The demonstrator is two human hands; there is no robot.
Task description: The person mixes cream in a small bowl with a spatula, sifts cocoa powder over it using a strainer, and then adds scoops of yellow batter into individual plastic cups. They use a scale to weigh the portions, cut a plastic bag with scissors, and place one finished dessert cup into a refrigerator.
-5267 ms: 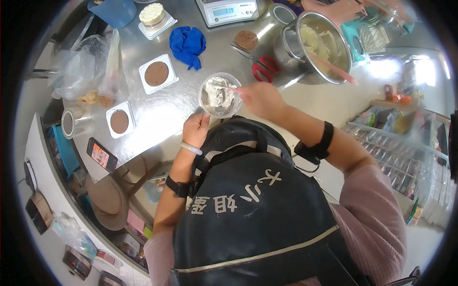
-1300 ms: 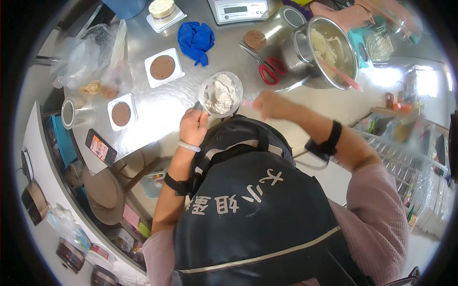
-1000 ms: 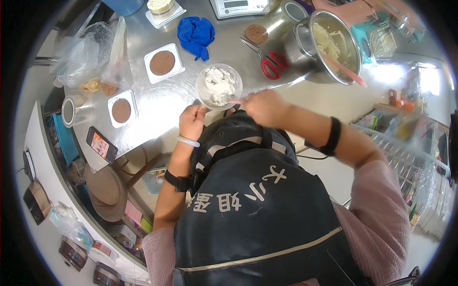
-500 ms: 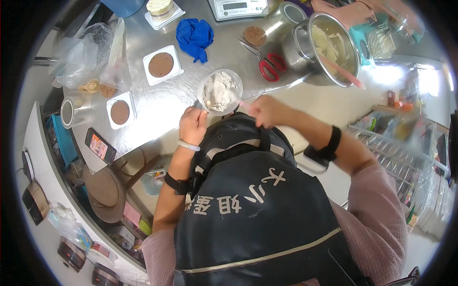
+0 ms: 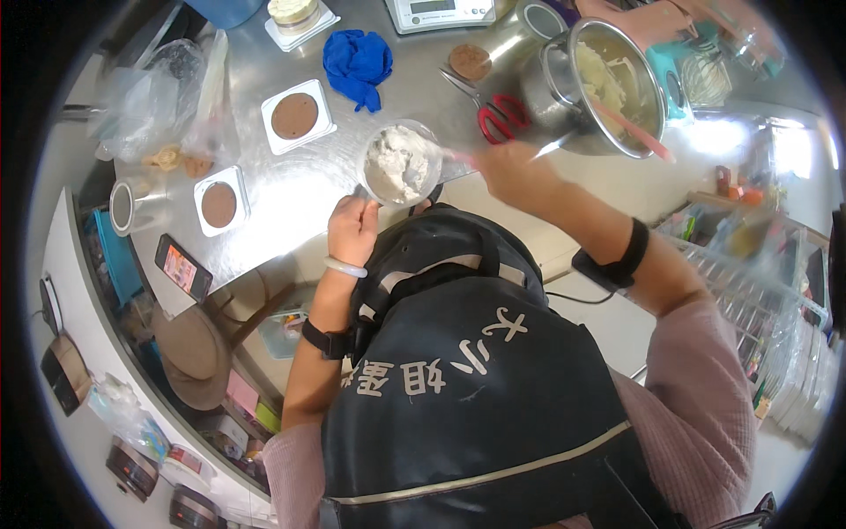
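Observation:
My left hand (image 5: 353,222) is closed on the lower edge of a clear round bowl (image 5: 371,187) at the front edge of the steel table. A pale, thick cream (image 5: 401,161) is heaped inside it. To the right, my right hand (image 5: 514,174) is closed round a pink spatula (image 5: 460,159), slightly blurred, whose end reaches into the cream. Left of the bowl, brown cake discs (image 5: 294,115) lie on white square trays (image 5: 273,144). Red-handled scissors (image 5: 504,116) rest just beyond my right hand.
A steel pot (image 5: 545,86) of pale cream stands at the right with a pink spatula (image 5: 636,134) in it. A scale (image 5: 441,16), a blue cloth (image 5: 357,69) and a loose cake disc (image 5: 470,62) are farther back. A phone (image 5: 183,268) lies at the left corner.
My right hand has moved up and to the right with the spatula. The bowl and my left hand have shifted slightly left, and the cream in the bowl has changed shape.

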